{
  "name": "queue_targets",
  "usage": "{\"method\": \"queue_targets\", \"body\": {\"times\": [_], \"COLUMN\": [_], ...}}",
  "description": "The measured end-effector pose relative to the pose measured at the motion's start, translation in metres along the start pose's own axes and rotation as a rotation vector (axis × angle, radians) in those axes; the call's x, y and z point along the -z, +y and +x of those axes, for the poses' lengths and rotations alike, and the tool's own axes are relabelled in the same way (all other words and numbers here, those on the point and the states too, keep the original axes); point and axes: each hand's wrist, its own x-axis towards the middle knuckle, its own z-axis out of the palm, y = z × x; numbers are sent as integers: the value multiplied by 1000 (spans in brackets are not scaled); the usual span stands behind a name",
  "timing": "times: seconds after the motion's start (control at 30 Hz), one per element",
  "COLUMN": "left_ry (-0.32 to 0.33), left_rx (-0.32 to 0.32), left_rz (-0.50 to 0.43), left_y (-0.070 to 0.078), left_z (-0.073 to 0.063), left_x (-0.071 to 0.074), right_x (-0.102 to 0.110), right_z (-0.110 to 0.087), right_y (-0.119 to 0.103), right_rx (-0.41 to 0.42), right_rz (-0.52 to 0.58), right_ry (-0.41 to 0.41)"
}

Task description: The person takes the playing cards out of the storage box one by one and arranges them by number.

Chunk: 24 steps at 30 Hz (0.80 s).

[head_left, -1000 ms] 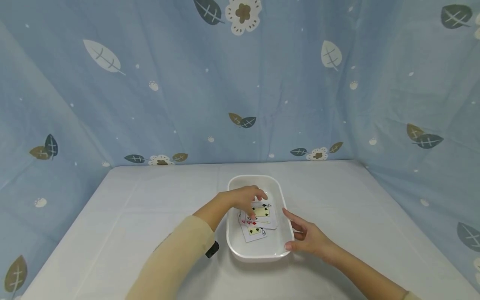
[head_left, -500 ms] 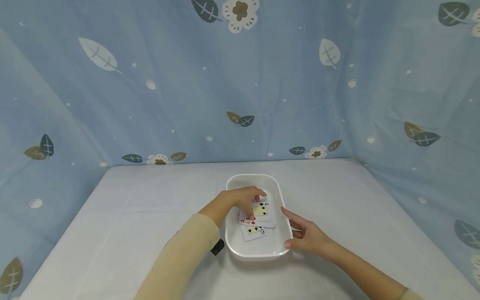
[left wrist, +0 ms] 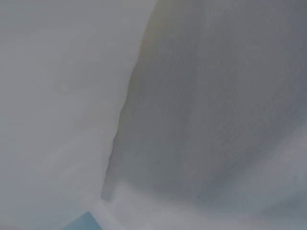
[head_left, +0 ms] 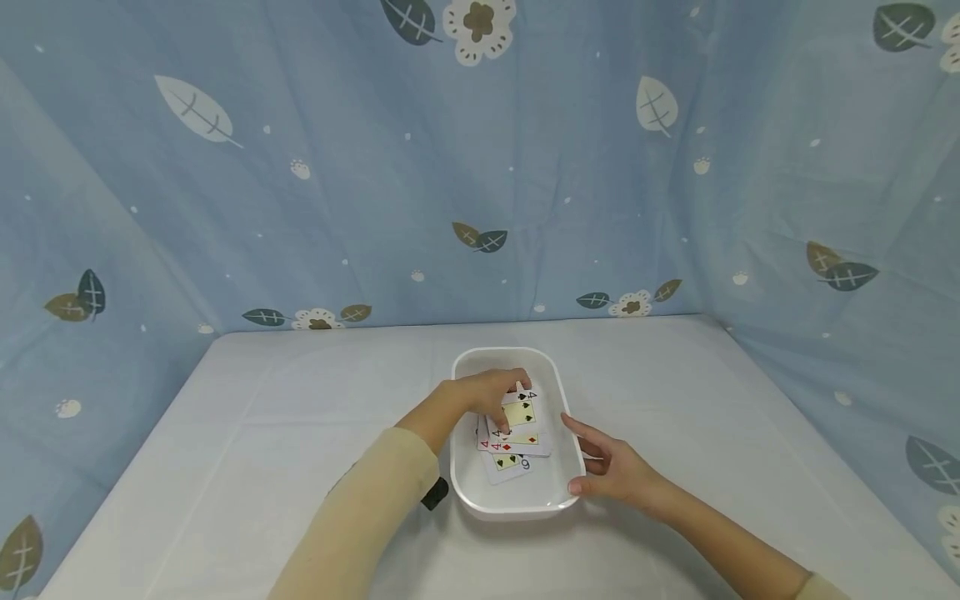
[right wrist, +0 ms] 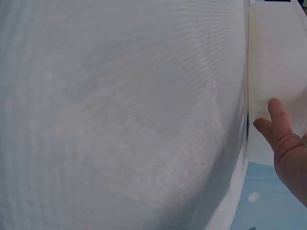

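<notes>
A white plastic basin (head_left: pixel 517 498) stands on the table with several playing cards inside. My left hand (head_left: pixel 489 393) reaches in over its left rim and pinches a four of spades playing card (head_left: pixel 519 412) between thumb and fingers. Under that lie more cards, among them a red four of diamonds (head_left: pixel 525 447) and a black-suited card (head_left: pixel 506 468) at the bottom. My right hand (head_left: pixel 618 475) holds the basin's right side, thumb at the near right rim; in the right wrist view its fingers (right wrist: pixel 280 120) touch the outer wall. The left wrist view shows neither hand nor cards.
White cloth covers the table (head_left: pixel 315 392). A blue curtain (head_left: pixel 330 167) with leaf and flower prints hangs behind and at both sides. A small black device (head_left: pixel 435 493) shows beside my left sleeve (head_left: pixel 360 508), near the basin's left wall.
The four of spades has shifted away from me with my left hand, uncovering more of the red four beneath. My right hand has stayed at the basin's side.
</notes>
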Motion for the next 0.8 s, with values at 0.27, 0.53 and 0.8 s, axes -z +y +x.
{"method": "queue_targets", "body": {"times": [0.27,0.53,0.8], "left_ry": [-18,25,72], "left_rx": [-43,-77,-117], "left_rz": [66,43,-29], "left_y": [2,-6,-10], "left_z": [0,-2,-5], "left_x": [3,9,15], "right_x": [0,-1,-1], "right_z": [-1,0,0], "right_y": [-1,-1,-1], "right_rx": [-4,-8,-18], "right_rz": [1,-22,-7], "right_ry": [0,14,9]}}
